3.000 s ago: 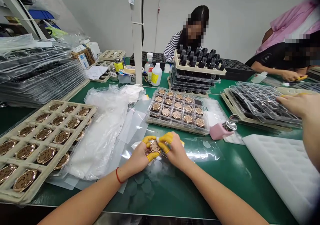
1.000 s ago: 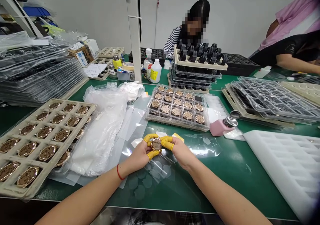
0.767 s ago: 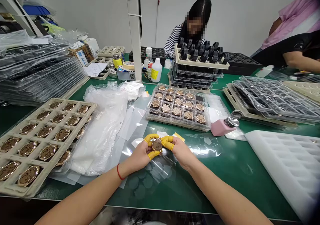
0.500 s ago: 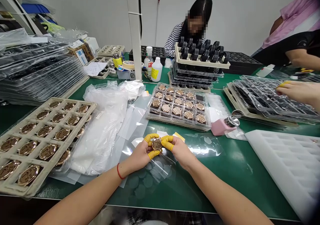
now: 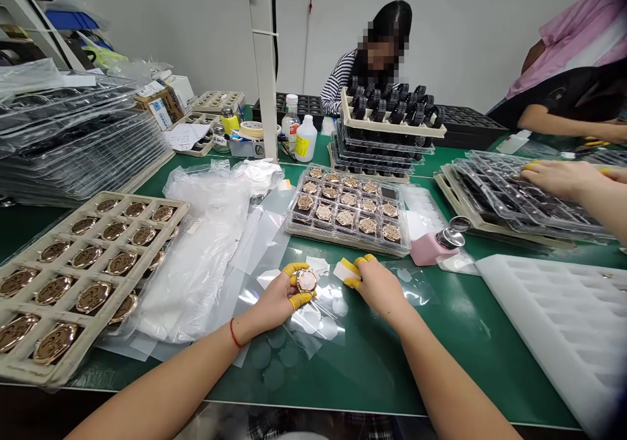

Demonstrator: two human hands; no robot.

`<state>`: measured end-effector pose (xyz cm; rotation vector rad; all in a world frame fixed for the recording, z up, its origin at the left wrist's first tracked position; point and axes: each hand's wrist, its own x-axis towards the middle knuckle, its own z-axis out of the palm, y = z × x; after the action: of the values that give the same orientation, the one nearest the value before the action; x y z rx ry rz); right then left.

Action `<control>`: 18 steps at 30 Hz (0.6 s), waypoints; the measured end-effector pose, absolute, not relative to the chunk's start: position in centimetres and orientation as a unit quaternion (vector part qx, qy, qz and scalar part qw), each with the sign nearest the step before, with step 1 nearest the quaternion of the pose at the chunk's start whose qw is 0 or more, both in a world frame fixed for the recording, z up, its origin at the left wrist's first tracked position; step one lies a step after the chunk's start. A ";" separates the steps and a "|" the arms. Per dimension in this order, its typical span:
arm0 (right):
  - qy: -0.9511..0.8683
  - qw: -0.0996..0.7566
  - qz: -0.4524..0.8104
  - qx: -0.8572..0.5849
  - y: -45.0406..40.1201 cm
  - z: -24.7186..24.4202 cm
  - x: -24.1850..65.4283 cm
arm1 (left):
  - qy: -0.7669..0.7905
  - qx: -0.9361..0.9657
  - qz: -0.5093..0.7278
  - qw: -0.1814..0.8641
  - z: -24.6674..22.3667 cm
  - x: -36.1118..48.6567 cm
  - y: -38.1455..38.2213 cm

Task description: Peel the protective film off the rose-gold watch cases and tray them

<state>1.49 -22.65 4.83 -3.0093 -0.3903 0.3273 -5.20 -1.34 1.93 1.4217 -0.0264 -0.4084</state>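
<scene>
Yellow finger cots cover fingertips on both hands. My left hand [image 5: 283, 293] grips a round rose-gold watch case [image 5: 307, 281] by its rim, its pale face up. To the right, my right hand [image 5: 379, 290] has thumb and fingers closed on a small white and yellow card [image 5: 347, 270] near the table surface. Clear film with round translucent discs [image 5: 310, 320] lies below and between the hands. Behind them stands a clear tray of similar watch cases [image 5: 349, 211], with one dark slot lacking a case.
A beige tray of cases [image 5: 91, 255] and plastic bags [image 5: 196, 257] lie left. A pink dispenser bottle [image 5: 434, 247] and white foam tray [image 5: 558, 316] are right. A co-worker's hand [image 5: 558, 175] touches stacked trays [image 5: 529, 198]; a person in stripes [image 5: 343, 78] sits opposite.
My right hand has let go of the watch case and moved right to the card. The case in my left hand now shows a paler face. The co-worker's hand has shifted left.
</scene>
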 end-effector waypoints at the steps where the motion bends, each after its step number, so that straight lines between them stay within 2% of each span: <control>1: -0.139 0.084 0.087 -0.983 -22.4 4.7 1.3 | -0.011 0.649 -0.183 0.738 1.9 -5.2 -1.4; 5: -0.240 0.290 0.011 -0.926 -20.6 4.3 -0.4 | -0.027 0.648 -0.169 0.742 2.0 -5.2 -1.6; 7: -0.305 0.326 -0.001 -0.895 -19.6 3.9 -1.4 | -0.040 0.638 -0.167 0.750 2.1 -5.3 -1.6; 13: -0.343 0.221 -0.069 -0.910 -17.7 2.6 -2.4 | -0.052 0.626 -0.178 0.757 2.0 -5.3 -1.4; 18: -0.322 0.190 -0.055 -0.926 -17.2 2.7 -1.1 | -0.052 0.631 -0.179 0.753 2.2 -5.1 -1.4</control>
<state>-1.07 -17.24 2.67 -2.6029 -0.9040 -0.1547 -5.14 -1.36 2.19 1.3766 -0.1135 -0.3899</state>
